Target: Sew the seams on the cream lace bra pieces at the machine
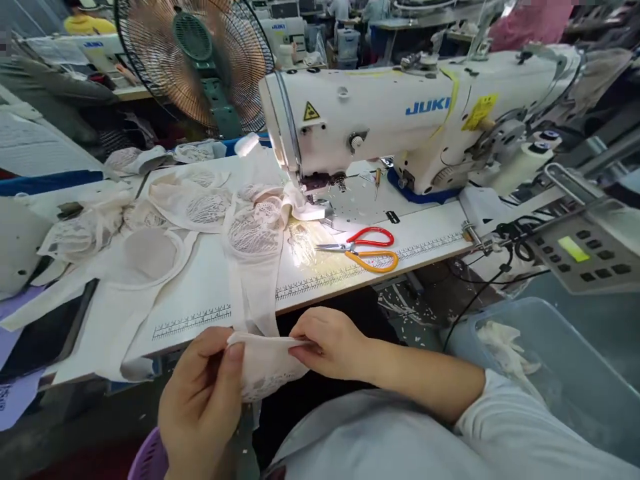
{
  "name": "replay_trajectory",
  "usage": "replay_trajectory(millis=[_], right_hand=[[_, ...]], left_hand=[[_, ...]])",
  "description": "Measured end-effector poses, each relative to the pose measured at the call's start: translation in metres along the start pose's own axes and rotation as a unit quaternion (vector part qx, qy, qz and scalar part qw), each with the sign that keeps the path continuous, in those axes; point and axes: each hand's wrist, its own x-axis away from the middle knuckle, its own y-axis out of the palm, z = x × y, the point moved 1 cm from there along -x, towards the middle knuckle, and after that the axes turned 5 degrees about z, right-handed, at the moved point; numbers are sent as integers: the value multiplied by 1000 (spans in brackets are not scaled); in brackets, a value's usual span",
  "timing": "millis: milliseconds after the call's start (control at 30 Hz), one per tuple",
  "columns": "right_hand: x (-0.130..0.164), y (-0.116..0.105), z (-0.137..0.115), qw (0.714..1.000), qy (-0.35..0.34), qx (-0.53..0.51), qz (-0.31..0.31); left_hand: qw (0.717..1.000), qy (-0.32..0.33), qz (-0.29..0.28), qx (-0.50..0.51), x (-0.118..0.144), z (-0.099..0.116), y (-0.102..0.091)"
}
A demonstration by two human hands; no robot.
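Note:
My left hand and my right hand pinch the two ends of a cream lace piece held below the table's front edge. A strip of the same cream fabric runs from it up over the table to a chain of lace cups that leads under the presser foot of the white JUKI sewing machine.
Red and orange scissors lie on the sewing table right of the needle. More lace cups pile at the left. A fan stands behind. A control panel and a clear bin are at the right.

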Motion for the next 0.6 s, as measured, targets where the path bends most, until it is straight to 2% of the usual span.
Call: replay_trajectory(millis=[67, 267, 400, 500, 567, 600], right_hand=[[0, -1, 2, 1000, 8, 0, 1], [1, -2, 10, 999, 24, -34, 4], [2, -2, 13, 993, 78, -79, -50], [1, -4, 12, 979, 141, -114, -94], [1, -6, 11, 966, 188, -148, -101], [1, -6, 11, 957, 215, -163, -102]], left_hand=[[999, -30, 25, 0, -1, -6, -1], [994, -90, 54, 31, -13, -20, -2], [985, -155, 68, 38, -20, -19, 4], [976, -207, 43, 47, -26, -19, 8], [969, -243, 5, 45, -30, -20, 12], [970, -240, -24, 29, -32, -21, 13]])
